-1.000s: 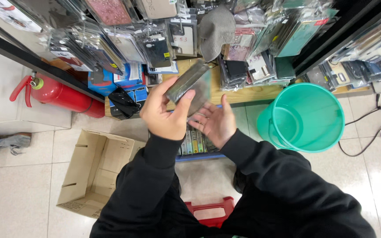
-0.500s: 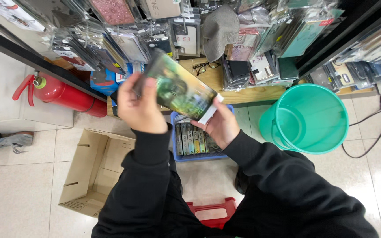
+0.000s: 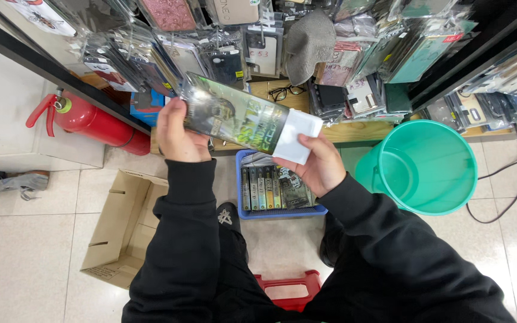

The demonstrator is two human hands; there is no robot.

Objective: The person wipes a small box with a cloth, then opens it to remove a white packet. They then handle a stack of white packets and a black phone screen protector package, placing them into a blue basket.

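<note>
The left hand (image 3: 178,134) has its fingers curled round the upper-left end of a flat glossy packet (image 3: 234,119), dark green with a printed picture, gripping it firmly with the thumb hidden behind. The right hand (image 3: 318,164) closes on the other end: the thumb lies over a white sleeve (image 3: 297,136) that covers the packet's lower-right end, the other fingers underneath. The packet sits just above the middle of the frame, tilted down to the right, held well clear of everything below.

To handle it well here, I judge the left grip should stay steady at the edge while the right pinches only the white sleeve, so the two parts move along the packet's length without bending it.

Directly beneath, at centre frame, a blue tray (image 3: 242,185) on the floor holds a row of similar packets standing on edge. To the lower left lies an open cardboard box (image 3: 118,230); to the right, a teal bucket (image 3: 426,167). A red fire extinguisher (image 3: 94,122) lies at the left by the wall. Across the top hang rows of phone cases in clear wrappers (image 3: 228,54), close behind the packet, with a grey cap (image 3: 309,42) and a pair of glasses (image 3: 287,91) on a wooden shelf. A red stool (image 3: 288,287) shows at the bottom edge between the knees. The hanging wrappers are the nearest thing to snag
</note>
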